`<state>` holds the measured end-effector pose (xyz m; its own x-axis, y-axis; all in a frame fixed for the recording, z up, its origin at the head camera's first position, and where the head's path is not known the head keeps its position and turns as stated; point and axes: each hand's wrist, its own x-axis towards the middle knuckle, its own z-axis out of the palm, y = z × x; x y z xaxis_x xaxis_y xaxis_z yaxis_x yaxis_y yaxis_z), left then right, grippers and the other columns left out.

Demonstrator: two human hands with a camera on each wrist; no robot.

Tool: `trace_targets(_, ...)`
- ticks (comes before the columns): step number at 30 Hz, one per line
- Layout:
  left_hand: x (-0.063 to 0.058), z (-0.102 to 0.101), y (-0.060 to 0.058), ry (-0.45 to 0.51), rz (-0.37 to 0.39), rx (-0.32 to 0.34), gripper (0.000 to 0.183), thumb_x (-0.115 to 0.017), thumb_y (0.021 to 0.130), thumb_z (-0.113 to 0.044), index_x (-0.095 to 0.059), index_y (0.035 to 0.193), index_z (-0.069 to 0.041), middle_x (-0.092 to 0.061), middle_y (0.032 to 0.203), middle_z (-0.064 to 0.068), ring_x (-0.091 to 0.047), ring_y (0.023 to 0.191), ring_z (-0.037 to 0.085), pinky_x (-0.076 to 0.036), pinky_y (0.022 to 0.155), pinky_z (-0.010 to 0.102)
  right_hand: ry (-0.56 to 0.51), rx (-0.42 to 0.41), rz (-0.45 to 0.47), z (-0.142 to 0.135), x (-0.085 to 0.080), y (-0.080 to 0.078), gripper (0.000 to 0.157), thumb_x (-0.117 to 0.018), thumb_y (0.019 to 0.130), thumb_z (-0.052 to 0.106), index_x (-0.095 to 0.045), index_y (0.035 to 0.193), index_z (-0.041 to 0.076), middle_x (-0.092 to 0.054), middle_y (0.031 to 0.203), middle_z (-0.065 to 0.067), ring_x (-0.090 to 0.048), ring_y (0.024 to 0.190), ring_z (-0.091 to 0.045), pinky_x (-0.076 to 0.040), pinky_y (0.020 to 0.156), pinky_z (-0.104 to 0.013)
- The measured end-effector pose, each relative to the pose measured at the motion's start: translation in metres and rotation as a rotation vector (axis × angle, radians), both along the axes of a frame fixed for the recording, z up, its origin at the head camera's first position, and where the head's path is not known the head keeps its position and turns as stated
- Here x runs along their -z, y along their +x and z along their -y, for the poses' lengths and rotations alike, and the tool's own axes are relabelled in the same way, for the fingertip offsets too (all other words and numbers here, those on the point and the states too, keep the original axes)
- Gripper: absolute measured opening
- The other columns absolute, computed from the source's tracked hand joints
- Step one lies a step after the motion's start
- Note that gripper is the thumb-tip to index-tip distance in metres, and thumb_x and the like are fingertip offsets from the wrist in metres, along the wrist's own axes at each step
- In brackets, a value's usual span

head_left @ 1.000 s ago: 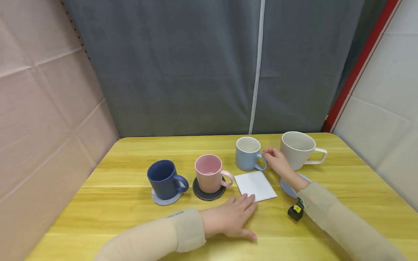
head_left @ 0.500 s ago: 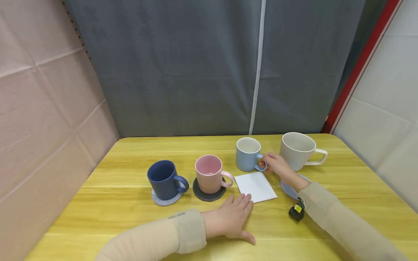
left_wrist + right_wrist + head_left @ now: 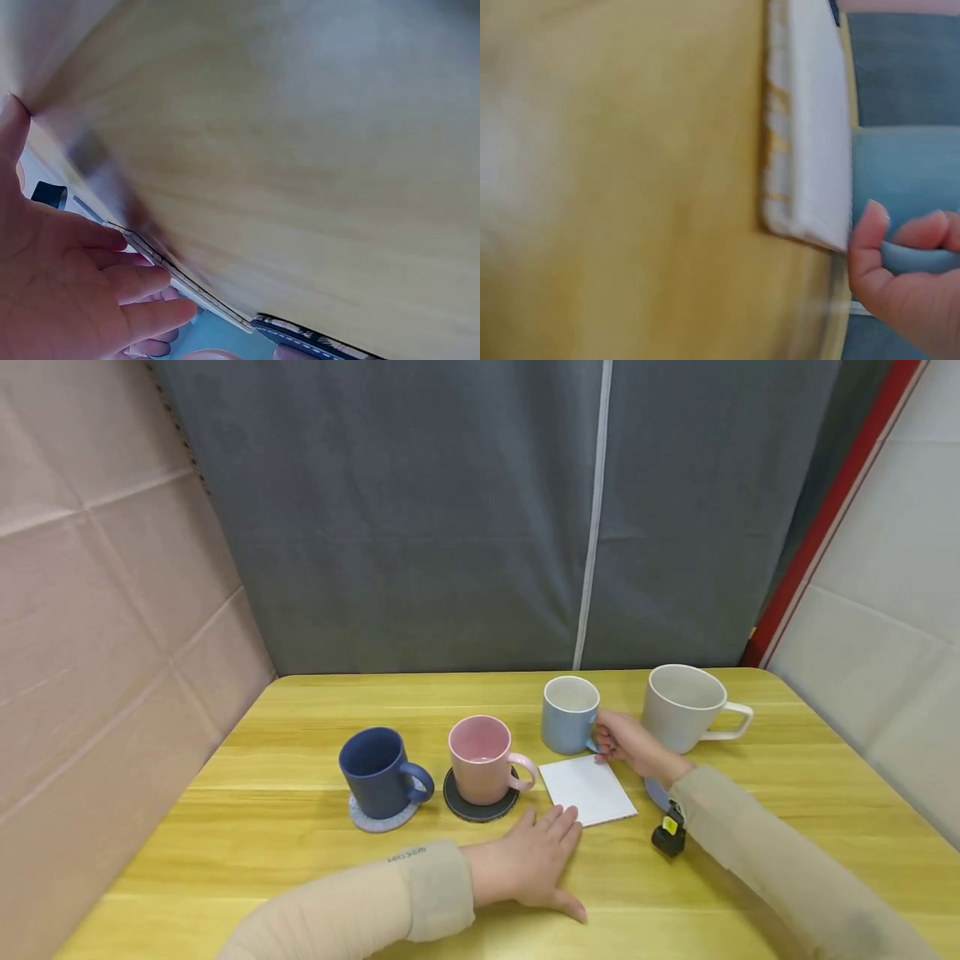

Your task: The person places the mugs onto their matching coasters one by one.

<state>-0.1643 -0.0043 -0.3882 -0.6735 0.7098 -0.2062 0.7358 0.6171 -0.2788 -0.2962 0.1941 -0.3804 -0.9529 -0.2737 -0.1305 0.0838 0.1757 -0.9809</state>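
Note:
Toward the back of the table stands a light blue mug [image 3: 567,728] with a pale inside. My right hand [image 3: 628,742] grips its handle [image 3: 922,259], fingers curled round it in the right wrist view. A white square coaster [image 3: 588,791] lies just in front of that mug. My left hand [image 3: 531,862] rests flat, fingers spread, with its fingertips at the coaster's near edge. In the left wrist view, the palm of the left hand [image 3: 67,292] shows beside the coaster's edge.
Left of the coaster, a pink mug [image 3: 480,764] stands on a black round coaster [image 3: 480,812]. Farther left, a navy mug [image 3: 372,777] sits on a speckled grey coaster [image 3: 382,822]. A large off-white mug [image 3: 678,714] stands right of my right hand; a bluish coaster [image 3: 657,793] lies partly under that arm.
My right hand has moved from beside the light blue mug's handle to a grip around it. The mug stays in place. My left hand has slid very slightly left.

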Motion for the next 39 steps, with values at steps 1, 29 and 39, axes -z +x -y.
trace_targets(1, 0.000, 0.000, 0.000, -0.003, 0.001, -0.001, 0.101, -0.033, 0.071, -0.082, -0.027, 0.144, -0.013, -0.022, 0.151, 0.004, -0.025, 0.137, 0.019, -0.031, 0.106, 0.041, -0.013, 0.008, 0.005, 0.001, 0.001, 0.000, 0.025, -0.033, 0.086, 0.013, -0.030, 0.062, 0.010, -0.034, 0.058, 0.000, -0.037, 0.054, -0.013, -0.047, 0.062, -0.028)
trace_targets(29, 0.001, -0.002, 0.000, 0.015, 0.032, -0.020, 0.100, -0.036, 0.071, -0.082, -0.027, 0.145, -0.014, -0.020, 0.152, 0.004, -0.023, 0.137, 0.020, -0.033, 0.104, 0.042, -0.102, 0.107, -0.073, -0.003, -0.011, 0.011, 0.032, -0.034, 0.082, 0.008, -0.028, 0.052, 0.015, -0.031, 0.050, 0.004, -0.034, 0.048, -0.012, -0.042, 0.053, -0.029)
trace_targets(39, 0.001, -0.001, -0.001, 0.031, 0.050, -0.026, 0.101, -0.038, 0.071, -0.081, -0.027, 0.144, -0.013, -0.020, 0.151, 0.004, -0.023, 0.137, 0.020, -0.034, 0.103, 0.043, -0.090, 0.066, -0.141, -0.005, -0.018, 0.026, 0.030, -0.033, 0.079, 0.006, -0.027, 0.050, 0.014, -0.033, 0.046, 0.002, -0.036, 0.045, -0.012, -0.043, 0.053, -0.032)
